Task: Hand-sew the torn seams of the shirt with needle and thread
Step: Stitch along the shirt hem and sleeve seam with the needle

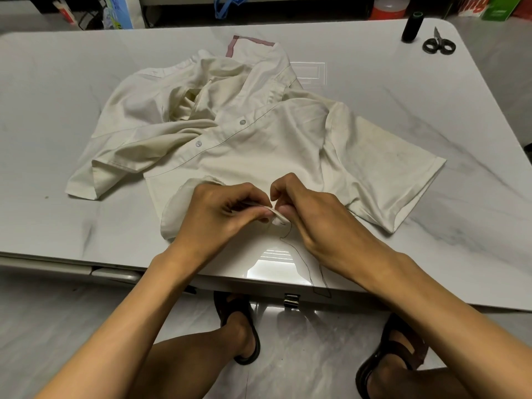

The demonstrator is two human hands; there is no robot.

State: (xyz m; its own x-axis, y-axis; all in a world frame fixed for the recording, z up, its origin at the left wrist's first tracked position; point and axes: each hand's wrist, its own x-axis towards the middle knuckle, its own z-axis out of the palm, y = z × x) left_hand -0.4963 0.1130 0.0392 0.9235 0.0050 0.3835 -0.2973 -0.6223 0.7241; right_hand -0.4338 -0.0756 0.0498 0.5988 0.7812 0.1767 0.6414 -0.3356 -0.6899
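L hand (221, 210), R hand (315, 216) pinch hem fold of crumpled cream shirt (259, 145); thin black thread (311, 283) trails below. Black spool (412, 27), black-handled scissors (438, 45) sit far R.

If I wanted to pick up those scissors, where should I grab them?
Probably by the two black loop handles of the scissors, reaching in from the near side: they lie flat on the table with the closed blades pointing away toward its far edge.
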